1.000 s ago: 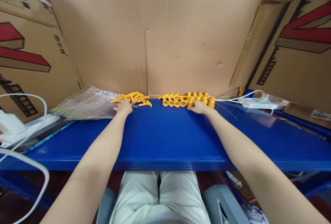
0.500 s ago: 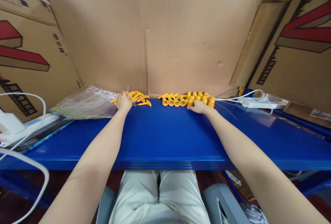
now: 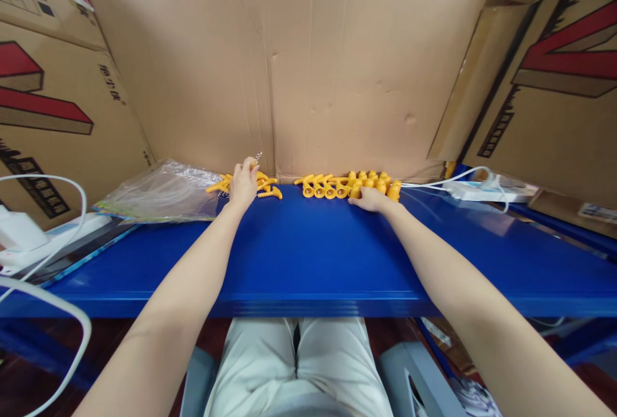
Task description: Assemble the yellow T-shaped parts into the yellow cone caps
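Note:
My left hand (image 3: 243, 184) is closed on a yellow-handled corkscrew (image 3: 253, 163), raised just above the shelf, its metal spiral pointing up and right. Around and under that hand lies a loose pile of yellow corkscrews (image 3: 270, 193). At the right, my right hand (image 3: 370, 198) has its fingers round a yellow cup-shaped piece (image 3: 355, 191) at the front of a group of upright yellow cups (image 3: 384, 180). Left of this group lie several yellow pieces with round open ends (image 3: 319, 191) in a row, their thin stems pointing back.
A clear plastic bag (image 3: 161, 195) lies left of the pile. Cardboard (image 3: 347, 83) walls the back and both sides of the blue shelf (image 3: 313, 250). White cables and power strips (image 3: 486, 191) sit at both ends.
My left hand has moved right and slightly up out of the left part of the pile, lifting a corkscrew. My right hand stays in place at the cups.

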Action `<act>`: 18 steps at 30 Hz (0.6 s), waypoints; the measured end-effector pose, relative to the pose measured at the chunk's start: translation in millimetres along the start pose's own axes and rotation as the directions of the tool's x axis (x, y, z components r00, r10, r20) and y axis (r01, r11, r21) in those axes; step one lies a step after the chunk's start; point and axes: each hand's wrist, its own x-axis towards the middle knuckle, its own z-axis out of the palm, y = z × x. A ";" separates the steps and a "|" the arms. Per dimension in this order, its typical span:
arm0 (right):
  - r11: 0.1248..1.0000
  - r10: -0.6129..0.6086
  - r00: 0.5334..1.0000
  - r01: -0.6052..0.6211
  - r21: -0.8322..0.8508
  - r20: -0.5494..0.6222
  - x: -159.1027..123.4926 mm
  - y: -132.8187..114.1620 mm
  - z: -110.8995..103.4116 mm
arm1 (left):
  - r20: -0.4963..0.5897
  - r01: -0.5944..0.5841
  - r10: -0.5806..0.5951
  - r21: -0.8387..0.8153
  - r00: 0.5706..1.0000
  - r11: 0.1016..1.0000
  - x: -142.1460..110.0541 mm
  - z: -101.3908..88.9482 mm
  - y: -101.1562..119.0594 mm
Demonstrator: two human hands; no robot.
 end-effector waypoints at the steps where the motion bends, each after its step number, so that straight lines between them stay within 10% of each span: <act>1: 1.000 0.002 1.000 -0.002 -0.003 -0.001 0.3 0.3 0.3 | 0.008 0.005 -0.005 0.017 1.000 1.000 -0.2 -0.4 1.2; 18: 1.000 0.002 1.000 -0.001 0.011 -0.015 -2.6 -1.9 -1.8 | 0.415 0.200 -0.183 0.004 0.891 0.980 -3.7 -3.6 8.8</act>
